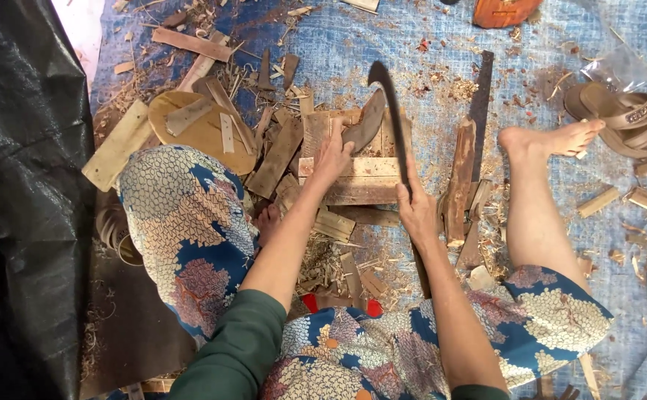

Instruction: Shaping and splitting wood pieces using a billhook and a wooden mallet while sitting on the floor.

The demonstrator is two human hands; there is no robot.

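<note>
I sit on the ground over a pile of wood pieces. My left hand (334, 156) holds a dark, curved piece of wood (365, 122) upright on a flat wooden block (360, 180). My right hand (416, 209) grips the handle of a long curved blade (390, 111), which is raised above the block with its dark tip pointing away from me. The blade stands just right of the held piece. My bare right foot (553, 139) stretches out to the right, and my left knee in patterned cloth (182, 215) is bent at the left.
Wood slats and shavings (264, 148) litter a blue tarp (382, 37). A round wooden board (201, 132) lies at the left, a dark upright plank (460, 181) beside the block, sandals (623, 117) at the right, black plastic sheeting (19, 185) along the left edge.
</note>
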